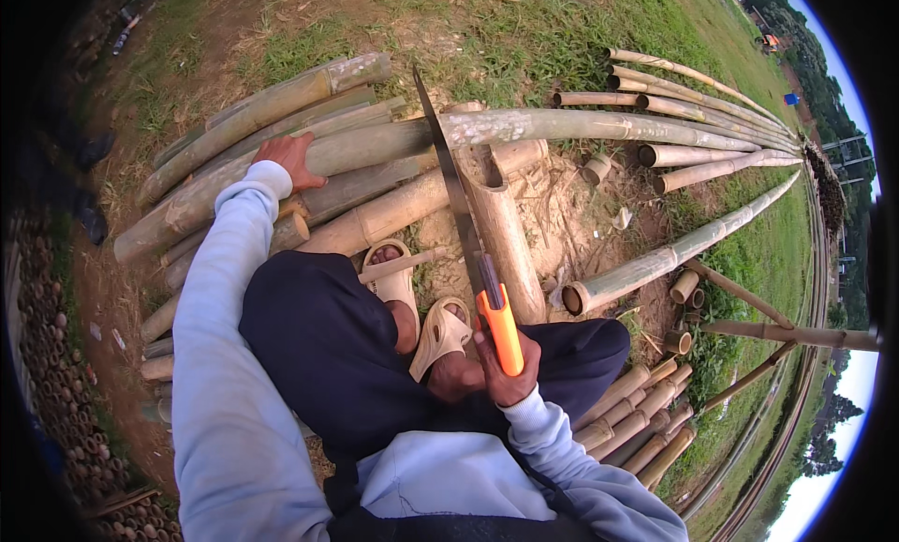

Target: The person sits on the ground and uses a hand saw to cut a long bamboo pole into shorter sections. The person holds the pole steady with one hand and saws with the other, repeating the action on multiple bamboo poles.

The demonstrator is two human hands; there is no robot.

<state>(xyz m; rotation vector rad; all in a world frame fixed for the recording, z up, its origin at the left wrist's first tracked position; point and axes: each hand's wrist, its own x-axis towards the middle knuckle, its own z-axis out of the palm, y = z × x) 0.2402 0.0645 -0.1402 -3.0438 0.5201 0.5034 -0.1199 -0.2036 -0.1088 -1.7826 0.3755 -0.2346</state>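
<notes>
My left hand (288, 160) is closed over the top of a thick green-grey bamboo pole (370, 145), left of centre. In my right hand (513, 378), fingers wrapped round its orange handle, is a hand saw (503, 331). Its long dark blade points away from me and crosses the pole to the right of my left hand. Beyond the blade, a paler mottled length of bamboo (562, 124) runs on to the right; how deep the blade sits is hidden. Below the crossing lies a thick notched bamboo piece (510, 247).
Cut bamboo lengths (375, 209) lie piled under and beside the pole. Long poles (693, 156) fan out at the right, and short pieces (632, 415) lie near my right knee. A bamboo frame (787, 336) stands far right. My sandalled feet (440, 334) are close below the blade.
</notes>
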